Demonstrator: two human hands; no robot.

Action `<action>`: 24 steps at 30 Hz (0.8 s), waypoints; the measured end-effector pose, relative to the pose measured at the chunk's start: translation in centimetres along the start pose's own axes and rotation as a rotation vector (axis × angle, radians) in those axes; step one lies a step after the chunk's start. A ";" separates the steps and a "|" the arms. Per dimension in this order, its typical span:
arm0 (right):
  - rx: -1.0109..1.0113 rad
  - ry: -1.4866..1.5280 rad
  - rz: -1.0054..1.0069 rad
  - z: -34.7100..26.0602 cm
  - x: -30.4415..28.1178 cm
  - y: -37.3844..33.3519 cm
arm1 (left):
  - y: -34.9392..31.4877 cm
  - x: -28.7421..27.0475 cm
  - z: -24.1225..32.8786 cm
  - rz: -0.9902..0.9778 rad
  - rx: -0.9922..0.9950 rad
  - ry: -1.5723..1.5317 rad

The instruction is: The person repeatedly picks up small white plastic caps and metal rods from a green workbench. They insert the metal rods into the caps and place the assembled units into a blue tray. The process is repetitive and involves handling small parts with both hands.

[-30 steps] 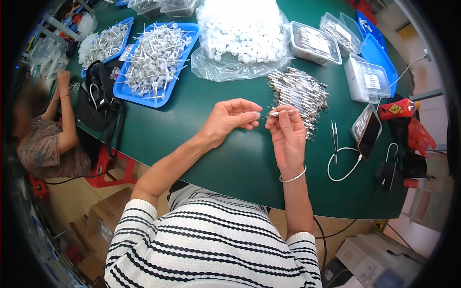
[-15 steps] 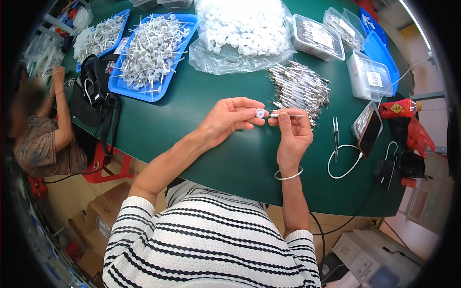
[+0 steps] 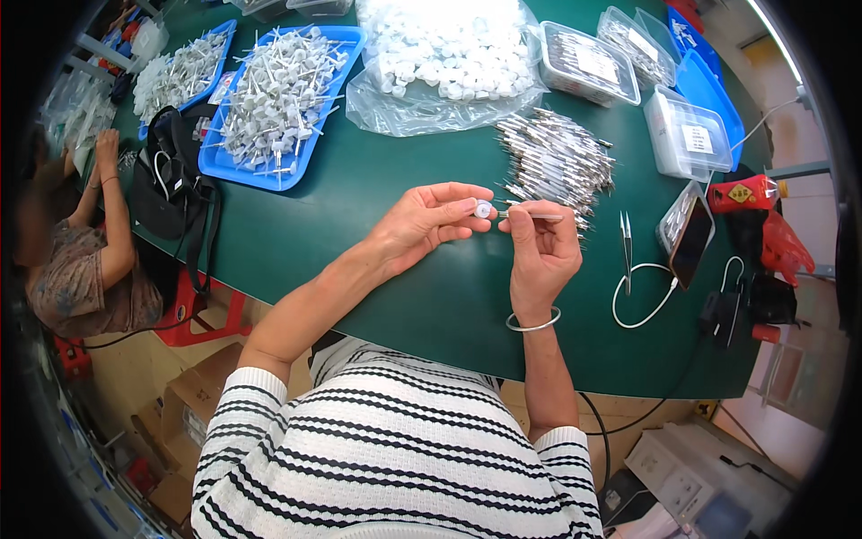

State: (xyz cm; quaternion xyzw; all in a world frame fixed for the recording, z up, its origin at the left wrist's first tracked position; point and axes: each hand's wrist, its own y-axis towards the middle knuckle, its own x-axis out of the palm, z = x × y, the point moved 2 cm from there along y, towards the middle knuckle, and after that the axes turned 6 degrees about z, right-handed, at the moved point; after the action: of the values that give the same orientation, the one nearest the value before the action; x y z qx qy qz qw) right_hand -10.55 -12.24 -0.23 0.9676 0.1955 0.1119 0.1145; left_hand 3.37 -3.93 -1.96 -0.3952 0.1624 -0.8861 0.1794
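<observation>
The small white cap (image 3: 483, 210) pinched in my left hand (image 3: 422, 225) sits just beside the thin metal pin (image 3: 537, 216) gripped by my right hand (image 3: 539, 251), so I should line them up straight before pushing them gently together.

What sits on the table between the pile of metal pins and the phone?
In the head view, tweezers lie on the green table between the pin pile and the phone, with a white cable loop just below them.

bare green table (image 3: 422, 305) near, metal pin pile (image 3: 557, 162) beyond
</observation>
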 end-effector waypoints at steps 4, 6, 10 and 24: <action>-0.023 -0.033 -0.003 0.1 0.0 0.0 | 0.2 -0.2 -0.4 0.003 -0.012 -0.011; -0.026 -0.046 -0.004 0.2 0.0 0.0 | 0.2 -0.1 -0.5 0.006 -0.016 -0.015; -0.027 -0.075 -0.011 0.1 0.0 0.0 | 0.2 0.0 -0.5 0.004 -0.021 -0.020; -0.163 -0.247 -0.025 -0.2 0.0 0.3 | 0.3 -0.3 -0.6 0.013 0.013 0.034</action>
State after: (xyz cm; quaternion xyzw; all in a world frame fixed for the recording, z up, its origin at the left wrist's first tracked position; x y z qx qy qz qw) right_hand -10.51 -12.47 0.04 0.9589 0.1823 0.0061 0.2173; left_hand 3.13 -3.97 -2.70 -0.3777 0.1623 -0.8926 0.1851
